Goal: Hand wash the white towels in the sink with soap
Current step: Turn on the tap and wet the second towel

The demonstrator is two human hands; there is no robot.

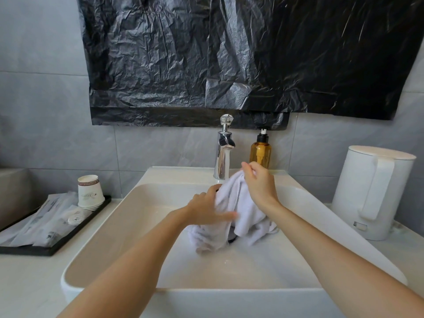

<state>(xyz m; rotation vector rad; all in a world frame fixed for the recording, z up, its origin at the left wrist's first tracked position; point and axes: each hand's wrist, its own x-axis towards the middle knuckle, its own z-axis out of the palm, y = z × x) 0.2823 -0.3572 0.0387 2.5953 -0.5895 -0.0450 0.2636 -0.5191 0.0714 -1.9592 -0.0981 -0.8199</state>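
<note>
The white towel [238, 214] is inside the sink [110, 228], in the rear half of the basin. Its upper part is raised above the sink floor; its lower part lies bunched on the sink floor.

Right hand [259, 182]: positioned over the rear of the sink. Fingers are curled together and pinch the top of the towel, holding it up.

Left hand [206, 207]: positioned over the sink centre, at the left edge of the towel. The thumb lies across the front of the cloth and the fingers reach around its far side, gripping a fold. Motion blur hides the fingertips.

The faucet [223, 154] stands at the centre of the sink's rear rim. An amber soap bottle [260, 151] with a black pump stands at the rear rim, right of centre.

A white kettle [371, 191] stands beside the sink's right wall. A black tray [57, 246] carrying stacked paper cups [88, 191] and wrapped packets lies beside the sink's left wall. A black plastic sheet [229, 53] covers the wall above the sink.
</note>
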